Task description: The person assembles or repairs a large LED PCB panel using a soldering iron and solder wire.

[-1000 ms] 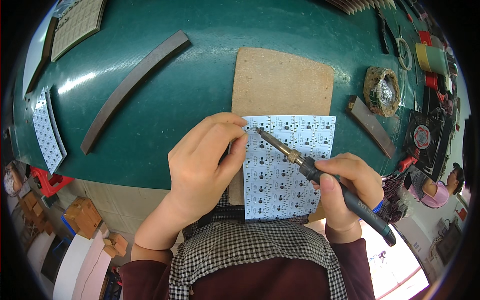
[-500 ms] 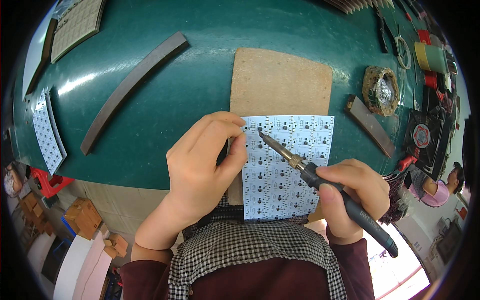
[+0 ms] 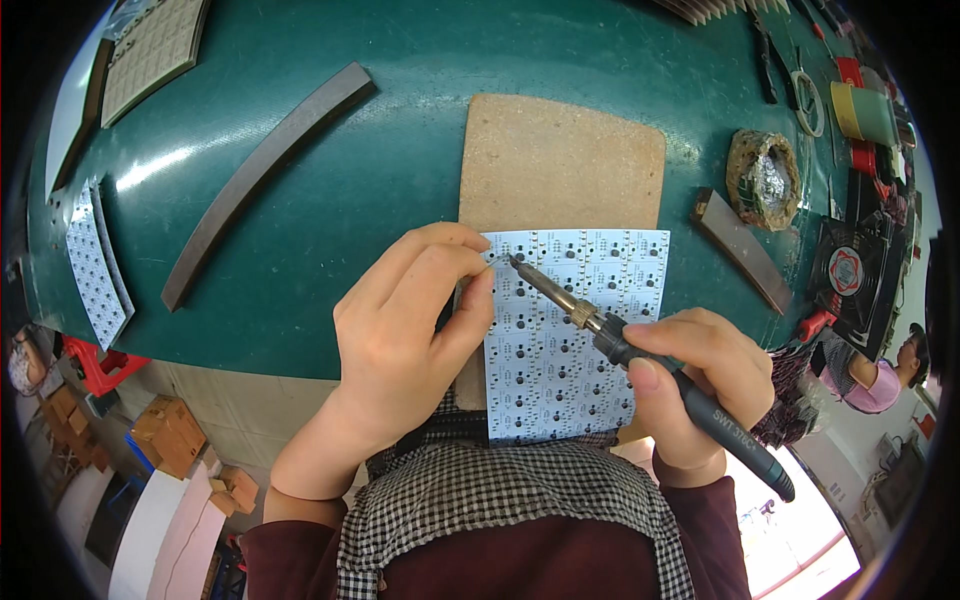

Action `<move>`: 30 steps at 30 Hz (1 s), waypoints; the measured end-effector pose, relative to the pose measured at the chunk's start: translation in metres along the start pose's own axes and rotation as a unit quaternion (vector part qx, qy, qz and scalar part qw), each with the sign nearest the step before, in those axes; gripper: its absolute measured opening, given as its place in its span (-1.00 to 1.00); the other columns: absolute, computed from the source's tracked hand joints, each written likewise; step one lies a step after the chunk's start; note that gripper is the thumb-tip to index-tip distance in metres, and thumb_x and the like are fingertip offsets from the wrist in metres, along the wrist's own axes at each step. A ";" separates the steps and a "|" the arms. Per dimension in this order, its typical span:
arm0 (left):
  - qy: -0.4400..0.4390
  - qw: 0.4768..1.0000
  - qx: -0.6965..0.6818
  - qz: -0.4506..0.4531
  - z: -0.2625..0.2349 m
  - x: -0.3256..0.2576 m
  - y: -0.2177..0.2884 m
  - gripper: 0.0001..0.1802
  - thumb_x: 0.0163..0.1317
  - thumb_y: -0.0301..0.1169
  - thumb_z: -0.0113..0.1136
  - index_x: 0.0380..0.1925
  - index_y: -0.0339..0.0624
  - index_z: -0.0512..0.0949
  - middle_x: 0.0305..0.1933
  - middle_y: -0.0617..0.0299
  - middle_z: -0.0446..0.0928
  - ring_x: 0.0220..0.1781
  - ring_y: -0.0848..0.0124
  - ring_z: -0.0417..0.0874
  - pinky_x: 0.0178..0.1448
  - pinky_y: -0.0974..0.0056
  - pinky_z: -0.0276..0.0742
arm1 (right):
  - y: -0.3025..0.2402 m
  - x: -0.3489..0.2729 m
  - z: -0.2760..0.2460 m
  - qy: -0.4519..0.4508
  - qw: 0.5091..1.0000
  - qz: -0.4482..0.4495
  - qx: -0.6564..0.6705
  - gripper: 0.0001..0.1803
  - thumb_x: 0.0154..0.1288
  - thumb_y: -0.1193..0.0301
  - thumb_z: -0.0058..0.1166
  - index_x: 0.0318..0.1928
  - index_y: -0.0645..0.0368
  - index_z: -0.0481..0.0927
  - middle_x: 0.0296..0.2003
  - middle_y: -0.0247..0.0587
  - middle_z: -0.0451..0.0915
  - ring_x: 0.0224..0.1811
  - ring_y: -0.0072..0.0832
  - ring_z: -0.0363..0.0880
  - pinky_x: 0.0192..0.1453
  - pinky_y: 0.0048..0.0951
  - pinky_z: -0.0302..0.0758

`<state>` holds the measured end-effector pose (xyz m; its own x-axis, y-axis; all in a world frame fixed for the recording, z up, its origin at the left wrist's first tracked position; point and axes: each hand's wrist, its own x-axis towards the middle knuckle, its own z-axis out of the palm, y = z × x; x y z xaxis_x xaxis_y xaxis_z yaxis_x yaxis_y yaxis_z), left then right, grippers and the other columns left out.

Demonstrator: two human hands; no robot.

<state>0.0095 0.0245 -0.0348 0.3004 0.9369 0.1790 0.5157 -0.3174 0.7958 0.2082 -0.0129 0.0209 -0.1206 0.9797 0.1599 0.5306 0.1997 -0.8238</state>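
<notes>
A white circuit board panel (image 3: 565, 390), covered in rows of small dark components, lies partly on a tan fibreboard sheet (image 3: 562, 165). In my right hand (image 3: 705, 385) is a soldering iron (image 3: 640, 355), gripped by its dark handle. The iron slants up and to the left, its tip at the panel's upper left part. My left hand (image 3: 400, 320) is closed in a pinch at the panel's upper left edge, close to that tip. Whatever lies between its thumb and finger is too small or hidden to make out.
A long dark bar (image 3: 265, 185) lies on the green table (image 3: 420, 60) to the left, near more white circuit boards (image 3: 98, 265). At the right are a short bar (image 3: 742, 250), a rough-rimmed dish (image 3: 763, 180), a black fan (image 3: 843, 272) and a tape roll (image 3: 862, 113).
The soldering iron's tip has shifted slightly up and left on the panel, with my right hand following. My left hand stays in almost the same place.
</notes>
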 end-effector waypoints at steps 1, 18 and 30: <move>0.001 1.000 0.001 0.001 0.000 0.000 0.000 -0.83 -0.08 -0.66 0.25 -0.46 -0.27 0.48 -0.29 0.14 0.59 -0.40 0.30 0.61 -0.39 0.34 0.51 | 0.000 0.000 0.000 0.000 1.000 0.000 0.000 -0.77 -0.08 0.53 0.28 -0.33 0.32 0.61 -0.60 -0.12 0.60 -0.60 -0.41 0.62 -0.56 -0.54 0.48; 0.008 1.000 -0.013 -0.014 0.001 -0.001 0.001 -0.85 -0.07 -0.67 0.23 -0.48 -0.27 0.49 -0.28 0.17 0.60 -0.52 0.48 0.41 -0.48 0.44 0.32 | -0.004 -0.001 -0.003 0.009 0.999 0.040 0.009 -0.80 -0.08 0.54 0.26 -0.36 0.33 0.62 -0.59 -0.11 0.60 -0.62 -0.43 0.60 -0.57 -0.55 0.46; 0.012 1.000 0.016 0.013 0.002 0.000 0.002 -0.82 -0.10 -0.68 0.25 -0.46 -0.27 0.48 -0.30 0.14 0.58 -0.46 0.34 0.58 -0.45 0.37 0.49 | 0.001 -0.001 0.000 0.008 1.000 0.016 0.007 -0.80 -0.08 0.54 0.26 -0.36 0.32 0.62 -0.60 -0.12 0.60 -0.62 -0.43 0.60 -0.56 -0.55 0.46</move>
<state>0.0120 0.0233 -0.0350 0.2950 0.9313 0.2138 0.5341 -0.3463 0.7713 0.2088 -0.0131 0.0195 -0.0902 0.9856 0.1429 0.5226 0.1689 -0.8357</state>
